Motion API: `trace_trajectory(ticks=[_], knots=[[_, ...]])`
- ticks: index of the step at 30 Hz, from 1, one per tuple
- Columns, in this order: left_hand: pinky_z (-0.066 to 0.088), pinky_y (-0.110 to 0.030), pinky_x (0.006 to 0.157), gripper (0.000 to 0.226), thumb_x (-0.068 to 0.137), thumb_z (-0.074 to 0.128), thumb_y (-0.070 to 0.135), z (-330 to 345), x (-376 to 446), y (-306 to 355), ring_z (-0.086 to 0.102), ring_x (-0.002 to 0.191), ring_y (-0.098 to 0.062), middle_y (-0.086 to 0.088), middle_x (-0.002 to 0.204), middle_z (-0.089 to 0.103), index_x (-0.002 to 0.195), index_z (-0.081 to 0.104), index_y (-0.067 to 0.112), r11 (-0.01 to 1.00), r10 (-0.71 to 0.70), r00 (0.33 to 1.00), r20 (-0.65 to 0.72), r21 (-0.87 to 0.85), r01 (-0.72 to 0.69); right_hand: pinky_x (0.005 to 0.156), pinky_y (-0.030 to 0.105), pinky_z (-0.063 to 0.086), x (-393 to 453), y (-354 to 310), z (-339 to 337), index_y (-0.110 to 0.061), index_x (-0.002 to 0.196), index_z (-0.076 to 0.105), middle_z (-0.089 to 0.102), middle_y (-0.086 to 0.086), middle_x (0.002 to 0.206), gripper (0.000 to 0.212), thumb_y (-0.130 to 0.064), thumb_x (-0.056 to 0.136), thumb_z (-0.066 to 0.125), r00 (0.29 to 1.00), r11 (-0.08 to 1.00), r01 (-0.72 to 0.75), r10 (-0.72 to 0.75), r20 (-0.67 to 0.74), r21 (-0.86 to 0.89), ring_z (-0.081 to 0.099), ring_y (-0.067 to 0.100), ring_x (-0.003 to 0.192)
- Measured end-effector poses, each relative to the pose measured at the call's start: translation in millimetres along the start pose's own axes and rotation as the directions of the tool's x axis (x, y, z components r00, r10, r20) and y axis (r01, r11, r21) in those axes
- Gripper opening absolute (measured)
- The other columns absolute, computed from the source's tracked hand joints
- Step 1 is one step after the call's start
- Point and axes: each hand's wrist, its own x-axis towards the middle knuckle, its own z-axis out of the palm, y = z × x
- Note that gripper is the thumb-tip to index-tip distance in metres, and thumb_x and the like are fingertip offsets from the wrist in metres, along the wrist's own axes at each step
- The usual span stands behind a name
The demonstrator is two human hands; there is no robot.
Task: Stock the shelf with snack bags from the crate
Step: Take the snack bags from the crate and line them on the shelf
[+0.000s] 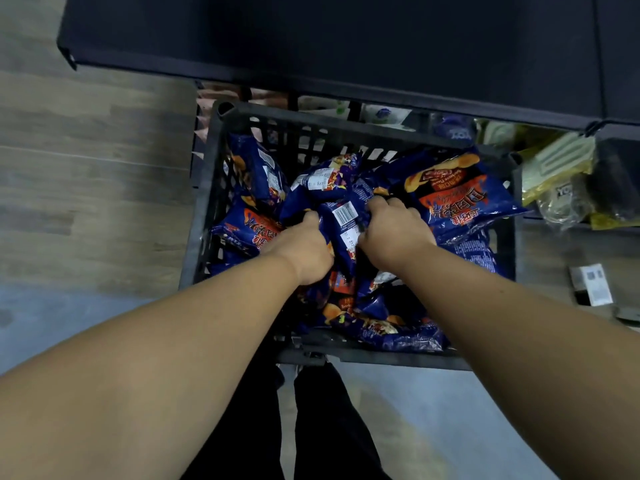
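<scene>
A black slatted plastic crate (202, 202) stands on the floor before me, filled with several dark blue snack bags with orange print. Both my hands reach down into its middle. My left hand (301, 251) grips the left side of a blue snack bag (343, 220) whose barcode label faces up. My right hand (394, 233) grips the right side of that same bag, fingers curled into the foil. A large blue bag (460, 195) lies face up at the crate's right. The dark shelf (346, 39) juts out above the crate's far edge.
Under the shelf's edge, a lower level holds white and blue packets (384, 116) and yellow bags (557, 164) at the right. A small white box (592, 284) lies on the floor to the right. Wood-look floor (93, 168) stretches to the left. My dark trouser legs show below the crate.
</scene>
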Motion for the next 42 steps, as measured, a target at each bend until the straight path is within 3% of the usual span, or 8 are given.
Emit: trace_trajectory(ticks=[4,10,19,24,28,33,37,42], knots=[[0.048,-0.032,0.086,0.072,0.085,0.062,0.012,-20,-3,-12,0.058,0.098,-0.024,-0.005,0.111,0.060,0.146,0.026,0.021,0.972,0.000,1.000,0.002,-0.234,0.001,0.085,0.040,0.041,0,2,-13,-0.013,0.135,0.042,0.045,0.014,0.132,0.046,-0.028,0.093,0.050,0.996,0.993,0.018,-0.007,-0.092,0.120,0.046,0.037,0.116],[0.057,-0.040,0.078,0.043,0.083,0.062,0.005,-43,-15,-20,0.064,0.085,-0.026,-0.007,0.096,0.064,0.122,0.049,0.019,0.822,-0.052,0.998,-0.042,-0.569,0.018,0.078,0.036,0.038,-3,-3,-27,-0.013,0.132,0.044,0.048,0.013,0.127,0.044,-0.031,0.092,0.047,0.978,0.978,0.062,-0.020,-0.208,0.198,0.048,0.036,0.113],[0.055,-0.033,0.060,0.026,0.081,0.053,-0.004,-57,-21,-29,0.064,0.070,-0.029,-0.015,0.088,0.064,0.096,0.055,0.017,0.658,-0.124,0.990,-0.067,-0.752,0.032,0.082,0.038,0.040,0,8,-30,-0.011,0.137,0.041,0.046,0.014,0.132,0.048,-0.031,0.094,0.048,0.958,0.960,0.064,0.018,-0.285,0.274,0.048,0.034,0.115],[0.058,-0.046,0.072,0.034,0.074,0.063,0.005,-71,-16,-26,0.067,0.078,-0.035,-0.016,0.092,0.067,0.106,0.056,0.014,0.840,-0.058,0.997,-0.051,-0.542,0.021,0.101,0.043,0.035,-3,7,-27,-0.016,0.140,0.042,0.043,0.011,0.140,0.055,-0.041,0.091,0.050,0.972,0.977,0.090,-0.044,-0.231,0.191,0.037,0.032,0.129],[0.056,-0.038,0.073,0.031,0.077,0.067,0.008,-89,-15,-7,0.066,0.081,-0.028,-0.009,0.095,0.067,0.102,0.059,0.025,0.965,0.077,0.997,0.032,-0.252,-0.066,0.109,0.045,0.029,-7,-3,-31,-0.022,0.146,0.036,0.037,0.004,0.149,0.065,-0.041,0.088,0.058,0.944,0.960,0.273,-0.254,-0.213,0.065,0.028,0.028,0.137],[0.038,-0.027,0.087,0.059,0.091,0.061,0.031,-97,-13,16,0.051,0.114,-0.023,-0.008,0.135,0.052,0.145,0.037,0.023,0.974,0.104,0.994,-0.037,0.205,-0.094,0.103,0.039,0.038,0,-6,-30,-0.016,0.147,0.032,0.039,0.011,0.145,0.064,-0.032,0.090,0.057,0.962,0.936,0.229,-0.174,-0.212,0.269,0.039,0.031,0.130],[0.043,-0.033,0.094,0.076,0.084,0.057,0.061,-84,-20,-8,0.052,0.118,-0.028,-0.010,0.133,0.054,0.140,0.038,0.013,0.998,-0.030,0.973,-0.228,-0.059,0.017,0.104,0.040,0.040,4,11,-31,-0.015,0.147,0.030,0.040,0.012,0.143,0.066,-0.034,0.090,0.057,0.976,0.943,0.162,-0.109,-0.191,0.292,0.043,0.029,0.128],[0.047,-0.040,0.093,0.089,0.065,0.067,0.074,-33,-49,-23,0.054,0.111,-0.027,-0.005,0.123,0.054,0.124,0.044,0.012,0.886,-0.247,0.871,-0.425,-0.463,0.025,0.101,0.043,0.044,8,16,-27,-0.012,0.146,0.031,0.045,0.013,0.137,0.067,-0.035,0.089,0.057,0.982,0.934,0.150,-0.103,-0.157,0.323,0.049,0.029,0.121]])
